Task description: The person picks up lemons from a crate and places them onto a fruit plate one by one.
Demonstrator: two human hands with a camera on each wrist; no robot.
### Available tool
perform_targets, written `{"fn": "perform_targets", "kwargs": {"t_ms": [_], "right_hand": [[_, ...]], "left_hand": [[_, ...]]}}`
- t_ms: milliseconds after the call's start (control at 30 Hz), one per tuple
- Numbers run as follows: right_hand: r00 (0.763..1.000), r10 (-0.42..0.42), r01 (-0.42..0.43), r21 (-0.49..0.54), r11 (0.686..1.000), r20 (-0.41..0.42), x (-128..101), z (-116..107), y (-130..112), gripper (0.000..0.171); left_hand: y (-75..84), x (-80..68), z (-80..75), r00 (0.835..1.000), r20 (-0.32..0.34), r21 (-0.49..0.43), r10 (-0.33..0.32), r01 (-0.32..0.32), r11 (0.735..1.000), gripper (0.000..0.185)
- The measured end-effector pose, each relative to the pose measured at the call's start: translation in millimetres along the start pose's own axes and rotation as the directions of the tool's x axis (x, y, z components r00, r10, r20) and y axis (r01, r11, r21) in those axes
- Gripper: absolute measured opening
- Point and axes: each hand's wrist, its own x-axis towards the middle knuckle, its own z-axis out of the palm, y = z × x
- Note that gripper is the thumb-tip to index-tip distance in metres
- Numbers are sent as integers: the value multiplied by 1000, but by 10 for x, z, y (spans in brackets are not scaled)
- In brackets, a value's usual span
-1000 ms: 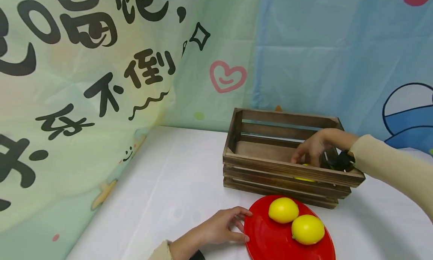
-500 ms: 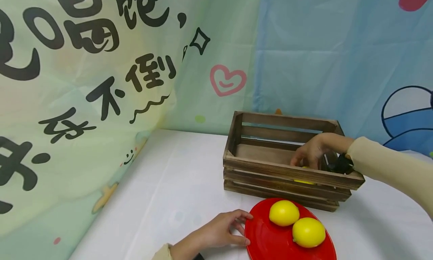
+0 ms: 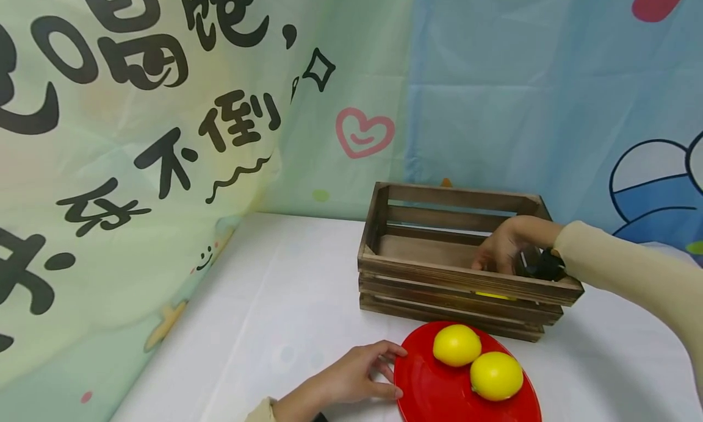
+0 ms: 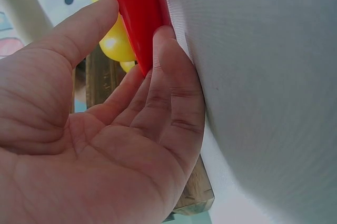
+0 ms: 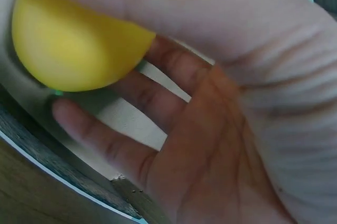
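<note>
Scanning from the left, I see my left hand [image 3: 351,376] pinching the plate [image 3: 434,397] rim at its 9 o'clock edge, two lemons [image 3: 457,345] on it. At 1 o'clock from that plate, my right hand [image 3: 502,251] reaches down into the crate [image 3: 417,272], fingers [image 5: 126,145] spread around a third lemon [image 5: 73,50].

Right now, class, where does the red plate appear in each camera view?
Head: red plate at bottom centre, left hand at its rim.
Left wrist: upper left, on edge.
Right wrist: not in view.
Shared landmark: wooden crate, also.
</note>
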Motion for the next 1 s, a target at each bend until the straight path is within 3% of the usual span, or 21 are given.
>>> {"fn": "perform_targets", "kwargs": {"t_ms": [267,633,1000], "right_hand": [[991,102,-107,54,993,89,1,24,-36,33],[981,140,-152,85,985,131,-26,68,-70,48],[964,134,-166,124,978,229,3,58,-98,50]], "left_hand": [[-1,-4,7,1000,0,-6,-13,13,1000,48],[-9,13,-1,1000,6,14,-2,2,1000,48],[4,2,-5,1000,9,-5,-8,8,1000,48]]}}
